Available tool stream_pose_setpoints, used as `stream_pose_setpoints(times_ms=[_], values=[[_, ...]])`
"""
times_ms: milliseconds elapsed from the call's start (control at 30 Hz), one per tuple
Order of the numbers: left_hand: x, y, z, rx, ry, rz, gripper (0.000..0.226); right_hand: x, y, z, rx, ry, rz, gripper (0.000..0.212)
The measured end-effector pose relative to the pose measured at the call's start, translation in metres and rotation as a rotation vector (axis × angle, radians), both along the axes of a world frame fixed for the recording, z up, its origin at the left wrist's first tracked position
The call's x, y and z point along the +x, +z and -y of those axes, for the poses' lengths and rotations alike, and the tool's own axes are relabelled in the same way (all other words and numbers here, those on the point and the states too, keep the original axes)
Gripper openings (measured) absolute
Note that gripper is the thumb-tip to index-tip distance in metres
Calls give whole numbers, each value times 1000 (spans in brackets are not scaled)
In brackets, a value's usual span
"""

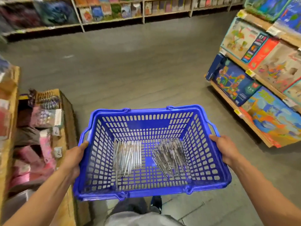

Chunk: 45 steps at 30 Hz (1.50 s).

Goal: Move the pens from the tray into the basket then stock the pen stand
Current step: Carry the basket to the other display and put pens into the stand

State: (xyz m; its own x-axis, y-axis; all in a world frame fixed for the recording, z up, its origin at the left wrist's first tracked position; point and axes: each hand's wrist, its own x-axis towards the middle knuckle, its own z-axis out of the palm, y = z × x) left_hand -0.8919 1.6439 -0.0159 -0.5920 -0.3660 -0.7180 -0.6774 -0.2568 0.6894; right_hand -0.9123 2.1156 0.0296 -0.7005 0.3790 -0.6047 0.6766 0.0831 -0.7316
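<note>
A blue plastic basket (205,154) with slotted walls is carried in front of me, above the floor. On its bottom lie two heaps of pens: a pale, silvery bundle (127,158) on the left and a darker bundle (171,154) on the right. My left hand (74,159) grips the basket's left rim, thumb on top. My right hand (225,149) grips the right rim the same way. Neither the tray nor the pen stand is in view.
A wooden display (53,121) with pink and purple goods stands close on my left. Wooden shelves of colourful boxed toys (254,70) stand on the right. Book shelves (110,12) line the far wall. Grey floor (130,66) stretches ahead.
</note>
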Motion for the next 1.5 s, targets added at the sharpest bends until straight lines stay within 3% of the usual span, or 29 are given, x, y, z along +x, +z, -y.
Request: stream_pose_setpoints(times_ms=[233, 433, 833, 1100, 1167, 1300, 1500], values=[[-108, -18, 27, -6, 200, -25, 23, -198, -6, 38, 8, 154, -26, 24], [-210, -38, 69, 21, 336, 62, 39, -355, -23, 93, 4, 237, -25, 18], [-372, -31, 136, 55, 675, 58, 31, -645, -32, 217, -15, 501, -38, 18], [-447, -52, 141, -97, 1015, 46, 18, -827, -69, 335, -14, 822, 13, 26], [-457, -54, 137, -52, 1101, 27, 14, -862, -73, 373, 4, 919, 6, 22], [-461, -62, 126, 17, 1309, 73, 29, -904, -82, 458, 30, 1124, -26, 17], [-462, -103, 129, 65, 1550, 69, 22, -918, -124, 585, 77, 1403, -15, 18]])
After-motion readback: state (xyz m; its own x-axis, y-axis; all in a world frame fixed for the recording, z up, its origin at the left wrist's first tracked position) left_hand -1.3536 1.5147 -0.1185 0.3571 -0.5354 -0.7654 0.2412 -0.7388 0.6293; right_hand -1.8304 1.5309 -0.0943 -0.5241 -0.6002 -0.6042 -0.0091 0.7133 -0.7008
